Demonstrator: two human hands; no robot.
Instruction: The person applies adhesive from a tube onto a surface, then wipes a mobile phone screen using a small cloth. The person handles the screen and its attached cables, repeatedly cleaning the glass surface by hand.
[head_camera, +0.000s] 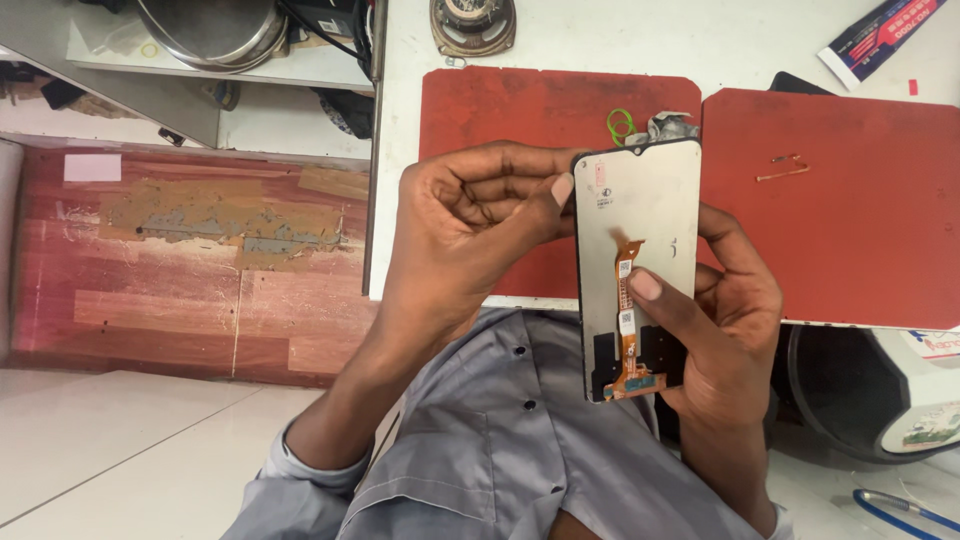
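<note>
A phone screen panel (650, 200) is held upright over my lap, its pale grey back toward me, with an orange flex cable (628, 310) running down its middle. My right hand (725, 320) grips the panel from behind and the right, thumb pressed on the flex cable. My left hand (470, 225) is curled at the panel's upper left edge, thumb tip touching the corner. Two red work mats (500, 110) (850, 220) lie on the white table behind the panel.
A green rubber band (620, 126) and crumpled foil lie on the left mat. A small bent metal strip (782, 170) rests on the right mat. A round speaker (472, 22) and a tube (880, 35) sit at the table's far edge. A blue cable (900, 508) lies bottom right.
</note>
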